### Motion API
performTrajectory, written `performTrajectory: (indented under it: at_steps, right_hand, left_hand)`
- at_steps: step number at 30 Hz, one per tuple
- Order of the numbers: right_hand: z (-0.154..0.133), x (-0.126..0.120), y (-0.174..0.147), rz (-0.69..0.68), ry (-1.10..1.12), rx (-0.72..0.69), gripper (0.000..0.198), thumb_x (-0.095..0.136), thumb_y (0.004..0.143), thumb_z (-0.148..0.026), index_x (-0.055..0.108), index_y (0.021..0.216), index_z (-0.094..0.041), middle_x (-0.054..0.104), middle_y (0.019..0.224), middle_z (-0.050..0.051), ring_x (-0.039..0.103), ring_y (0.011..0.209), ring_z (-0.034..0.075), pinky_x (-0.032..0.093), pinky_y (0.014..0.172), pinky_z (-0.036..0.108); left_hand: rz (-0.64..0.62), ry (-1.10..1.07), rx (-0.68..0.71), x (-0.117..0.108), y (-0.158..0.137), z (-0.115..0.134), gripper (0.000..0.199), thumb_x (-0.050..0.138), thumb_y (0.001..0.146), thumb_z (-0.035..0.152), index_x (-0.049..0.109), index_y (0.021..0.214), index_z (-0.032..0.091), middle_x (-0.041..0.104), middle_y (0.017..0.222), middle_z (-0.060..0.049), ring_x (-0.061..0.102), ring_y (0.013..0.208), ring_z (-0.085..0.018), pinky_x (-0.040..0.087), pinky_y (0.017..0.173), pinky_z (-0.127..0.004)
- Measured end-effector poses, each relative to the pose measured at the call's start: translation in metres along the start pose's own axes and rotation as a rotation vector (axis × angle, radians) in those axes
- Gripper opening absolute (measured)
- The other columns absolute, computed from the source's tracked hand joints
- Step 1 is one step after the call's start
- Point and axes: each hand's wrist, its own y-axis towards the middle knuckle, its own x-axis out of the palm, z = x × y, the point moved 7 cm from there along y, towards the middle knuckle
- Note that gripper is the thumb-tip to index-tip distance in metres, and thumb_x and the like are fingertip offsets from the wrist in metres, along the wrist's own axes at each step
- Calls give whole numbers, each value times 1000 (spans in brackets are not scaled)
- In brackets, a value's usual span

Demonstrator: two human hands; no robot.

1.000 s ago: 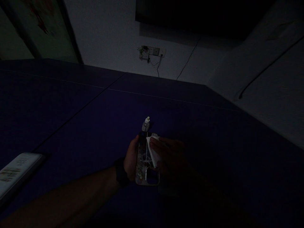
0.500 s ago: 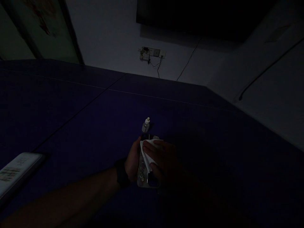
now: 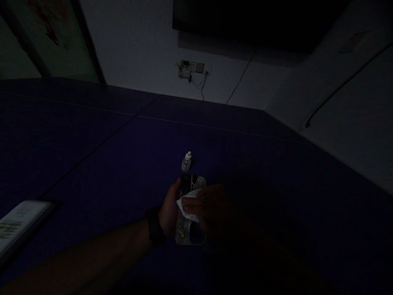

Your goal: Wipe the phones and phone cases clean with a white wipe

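Observation:
My left hand (image 3: 170, 208), with a dark band at the wrist, grips a patterned phone case (image 3: 182, 235) by its left edge. The case has a large cutout at its near end. A white cloth or tissue (image 3: 189, 213) lies folded under the fingers of my right hand (image 3: 211, 205), pressed on the middle of the case. My right palm and forearm are lost in the dark. Just beyond the case's far end stands a small clear bottle (image 3: 186, 162) with a white cap and a label.
On the dark blue surface (image 3: 123, 151), a white box-like object (image 3: 23, 217) with printed marks lies at the left. At the back wall are sockets (image 3: 196, 67) with hanging cords and a black screen (image 3: 251, 24) above. A dark cord (image 3: 346, 88) runs along the right wall.
My right hand has slid the cloth down toward the near end of the case, baring the far end. The left hand keeps its hold. The whole view has shifted slightly.

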Motion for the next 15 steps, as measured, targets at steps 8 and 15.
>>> performTrajectory:
  at_steps: [8, 15]
  right_hand:
    - [37, -23, -12, 195, 2, 272, 57, 49, 99, -13, 50, 152, -32, 73, 133, 5, 66, 103, 25, 59, 85, 43]
    - [24, -17, -7, 133, 9, 194, 47, 52, 97, -15, 61, 142, -26, 71, 137, 5, 61, 115, 26, 55, 91, 44]
  left_hand:
    - [45, 195, 8, 0, -2, 1, 62, 58, 89, 66, 68, 120, 14, 76, 99, -13, 70, 94, -28, 51, 87, -39]
    - [32, 184, -32, 2, -3, -3, 64, 65, 83, 66, 68, 121, 14, 76, 100, -13, 71, 94, -29, 52, 85, -37]
